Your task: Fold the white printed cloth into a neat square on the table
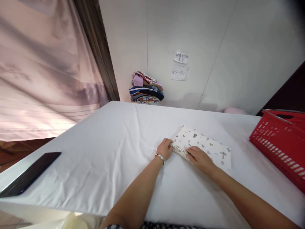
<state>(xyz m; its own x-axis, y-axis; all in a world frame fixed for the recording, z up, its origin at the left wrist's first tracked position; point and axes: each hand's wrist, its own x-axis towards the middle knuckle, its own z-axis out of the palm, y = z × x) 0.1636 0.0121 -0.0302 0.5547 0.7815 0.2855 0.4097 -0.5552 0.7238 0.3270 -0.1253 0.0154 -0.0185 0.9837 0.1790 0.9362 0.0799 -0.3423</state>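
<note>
A folded white cloth (202,141) printed with small grey and brown figures lies on the white-covered table (90,152), its layered edge toward me. My left hand (165,149), with a bracelet at the wrist, is closed on the cloth's left corner. Farther right along the same near edge, my right hand (199,158) grips the layers, its thumb and fingers at the fold. The undersides of the fingers are hidden by the cloth and the hands.
At the right stands a red plastic basket (281,143) with a metal handle. A dark flat panel (30,173) lies on the table's left side. A stack of folded clothes (146,89) is beyond the far edge, against the wall. A pink curtain (43,70) hangs at left.
</note>
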